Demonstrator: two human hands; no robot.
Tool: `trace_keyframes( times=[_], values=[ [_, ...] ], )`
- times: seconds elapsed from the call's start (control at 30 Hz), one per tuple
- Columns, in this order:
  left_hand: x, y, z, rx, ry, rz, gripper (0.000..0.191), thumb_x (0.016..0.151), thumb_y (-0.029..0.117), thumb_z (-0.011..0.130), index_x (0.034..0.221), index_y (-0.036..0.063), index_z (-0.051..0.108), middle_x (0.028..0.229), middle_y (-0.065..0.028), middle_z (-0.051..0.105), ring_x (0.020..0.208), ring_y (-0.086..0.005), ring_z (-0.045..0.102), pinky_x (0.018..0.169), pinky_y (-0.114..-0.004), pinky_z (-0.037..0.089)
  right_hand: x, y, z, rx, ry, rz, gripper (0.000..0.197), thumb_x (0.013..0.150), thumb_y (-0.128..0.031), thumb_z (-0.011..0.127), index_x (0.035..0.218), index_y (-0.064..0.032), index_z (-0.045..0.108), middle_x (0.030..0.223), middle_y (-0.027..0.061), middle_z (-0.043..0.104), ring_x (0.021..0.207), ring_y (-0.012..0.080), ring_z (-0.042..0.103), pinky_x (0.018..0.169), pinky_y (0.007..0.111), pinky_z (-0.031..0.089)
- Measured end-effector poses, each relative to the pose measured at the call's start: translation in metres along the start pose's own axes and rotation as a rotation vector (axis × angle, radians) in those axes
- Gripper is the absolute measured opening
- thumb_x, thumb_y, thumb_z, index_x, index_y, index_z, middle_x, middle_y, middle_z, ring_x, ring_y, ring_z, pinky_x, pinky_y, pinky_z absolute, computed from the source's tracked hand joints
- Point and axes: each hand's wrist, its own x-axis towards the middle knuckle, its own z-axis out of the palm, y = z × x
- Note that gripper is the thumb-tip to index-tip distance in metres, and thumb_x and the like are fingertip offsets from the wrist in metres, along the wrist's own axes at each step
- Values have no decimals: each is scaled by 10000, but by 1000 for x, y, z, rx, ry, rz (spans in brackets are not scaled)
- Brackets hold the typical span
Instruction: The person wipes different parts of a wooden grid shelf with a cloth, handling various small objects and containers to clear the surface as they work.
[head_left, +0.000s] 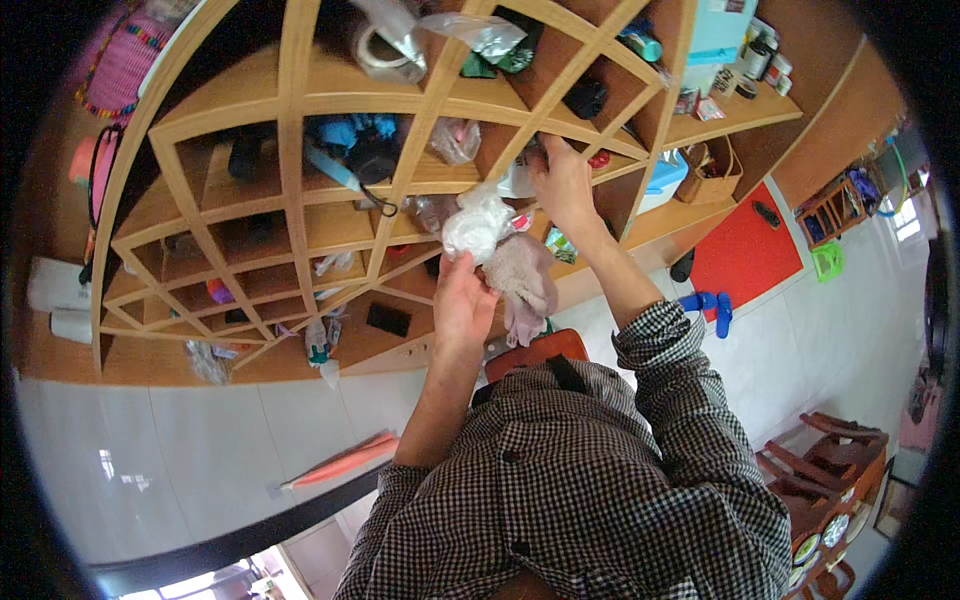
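My left hand (463, 300) holds a crumpled white plastic bag (476, 225) and a greyish-pink cloth (523, 281) in front of a wooden lattice shelf (292, 150). The cloth hangs down beside my fingers. My right hand (562, 180) reaches into one of the lattice compartments, its fingertips partly hidden behind a slat, close to a pale plastic packet (517, 178). Whether those fingers grip anything cannot be told. A red item (598, 159) lies in the compartment just right of this hand.
Other compartments hold a roll of tape (379, 54), a blue-handled item (334, 169) and clear plastic bags (455, 140). A woven basket (709, 171) and a blue-lidded box (663, 180) stand on the right shelves. Below are a reddish stool (536, 352) and blue slippers (709, 304).
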Motion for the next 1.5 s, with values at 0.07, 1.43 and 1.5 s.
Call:
trace_keyframes(
  times=[0.07, 1.43, 1.5],
  values=[
    [-6, 3, -1, 39, 30, 101, 296, 839, 101, 433, 1133, 84, 404, 1151, -96, 447, 1045, -224, 446, 858, -385, 380, 9, 2, 6, -104, -88, -34, 215, 662, -30, 510, 862, 38, 551, 801, 248, 550, 760, 392, 532, 660, 422, 429],
    [0, 172, -73, 868, 912, 1180, 266, 702, 110, 615, 940, 8, 550, 812, -122, 591, 707, -225, 575, 592, -328, 440, -5, 18, 11, 400, -304, 206, 145, 763, -46, 447, 866, 55, 467, 854, 83, 475, 655, 150, 401, 612, 310, 373],
    [7, 181, -66, 949, 939, 1102, 277, 675, 144, 621, 914, 19, 557, 814, -135, 572, 751, -264, 561, 625, -349, 437, -16, 5, 9, -27, -40, -200, 198, 783, -72, 456, 937, 49, 488, 762, 82, 486, 653, 157, 455, 684, 296, 446]
  ],
)
